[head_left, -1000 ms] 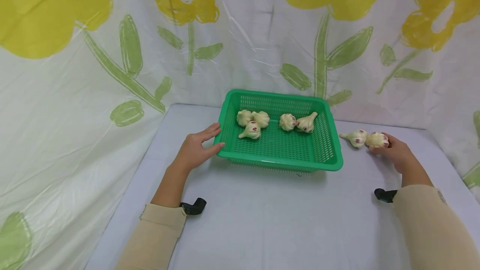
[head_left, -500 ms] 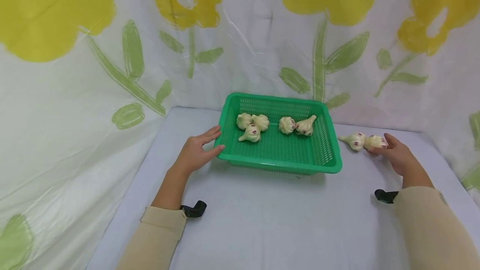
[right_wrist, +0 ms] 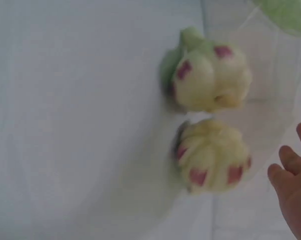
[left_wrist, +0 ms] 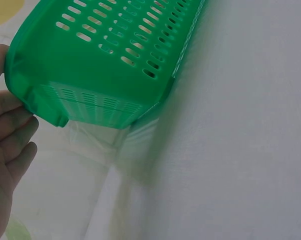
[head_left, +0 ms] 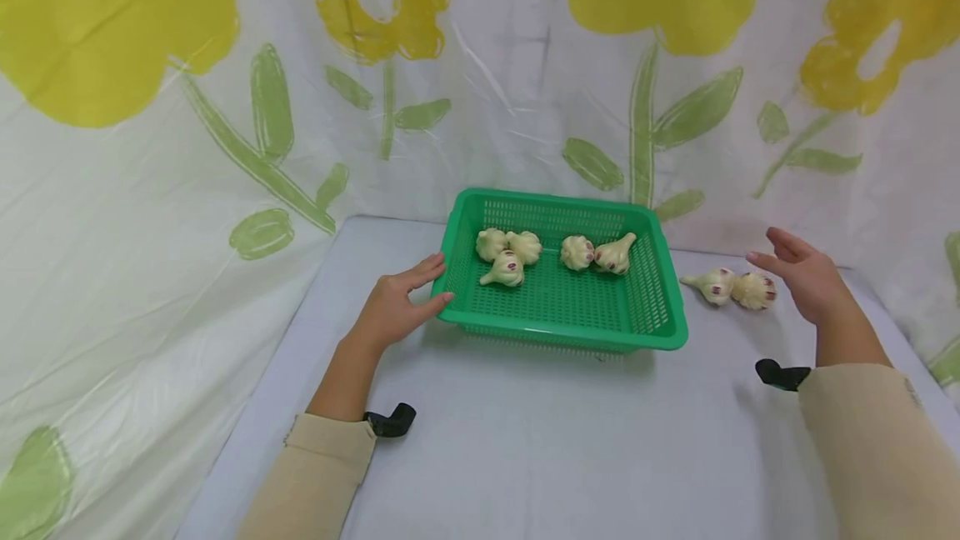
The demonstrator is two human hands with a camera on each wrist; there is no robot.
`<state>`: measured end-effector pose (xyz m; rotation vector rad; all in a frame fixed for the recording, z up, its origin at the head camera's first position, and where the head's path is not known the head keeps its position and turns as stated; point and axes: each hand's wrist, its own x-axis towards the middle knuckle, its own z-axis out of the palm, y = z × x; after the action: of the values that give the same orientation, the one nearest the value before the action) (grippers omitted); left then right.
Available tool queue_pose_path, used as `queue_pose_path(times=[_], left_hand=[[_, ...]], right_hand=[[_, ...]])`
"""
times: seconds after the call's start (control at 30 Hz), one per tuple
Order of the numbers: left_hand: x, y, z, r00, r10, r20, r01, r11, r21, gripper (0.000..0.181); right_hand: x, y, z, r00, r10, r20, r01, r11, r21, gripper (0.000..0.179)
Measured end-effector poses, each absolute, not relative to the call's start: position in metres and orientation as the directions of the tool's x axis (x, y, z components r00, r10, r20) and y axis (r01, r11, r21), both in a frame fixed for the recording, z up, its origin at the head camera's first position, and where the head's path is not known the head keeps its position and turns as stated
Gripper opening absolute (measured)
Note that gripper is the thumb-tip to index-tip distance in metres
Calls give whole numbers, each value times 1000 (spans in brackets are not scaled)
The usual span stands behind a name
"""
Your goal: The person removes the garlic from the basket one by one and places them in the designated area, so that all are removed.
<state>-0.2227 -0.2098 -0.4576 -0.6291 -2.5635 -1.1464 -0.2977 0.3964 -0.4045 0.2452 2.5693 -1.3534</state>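
Observation:
My left hand (head_left: 390, 311) touches the left rim of a green plastic basket (head_left: 555, 332); its fingers are fairly straight and the thumb is spread apart. In the left wrist view, the fingers (left_wrist: 15, 130) lie along the outside of the basket's edge. Several garlic bulbs (head_left: 504, 269) sit inside the basket, in two groups. To its right, on the table, a garlic bulb with a long stem (head_left: 716, 286) lies against a rounder garlic bulb (head_left: 754, 291). My right hand (head_left: 806, 273) is raised just right of this pair, fingers extended, holding nothing.
A pale cloth covers the table (head_left: 525, 432). Behind and to the left hangs a white curtain (head_left: 510, 107) with yellow flowers. Black wrist cameras (head_left: 392, 421) stick out from both beige sleeves.
My right hand has let go of the rounder garlic bulb and lifted up and away to the right. That bulb stays next to the stemmed one. The left hand keeps its place.

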Motion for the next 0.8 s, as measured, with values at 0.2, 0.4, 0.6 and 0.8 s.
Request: queue_pose_path(times=[0.2,0.4,0.6,0.8], left_hand=[[-223,-209,-456,-853,288,434,514,605,608,54],[-222,-207,-455,-829,280,484,541,623,565,53],[-221,-202,-454,-844,296,447,522,641,562,58],[-221,-200,-455,-851,306,427,513,657,553,60]], right_hand=[[-312,356,-363,-989,-39,-146,95,592,-801,78],[-321,309,-337,-991,-132,-13,-65,570,-819,65],[-334,263,-322,-970,-226,86,-187,474,-860,58],[-345,216,-319,-948,-287,138,-222,285,-932,49]])
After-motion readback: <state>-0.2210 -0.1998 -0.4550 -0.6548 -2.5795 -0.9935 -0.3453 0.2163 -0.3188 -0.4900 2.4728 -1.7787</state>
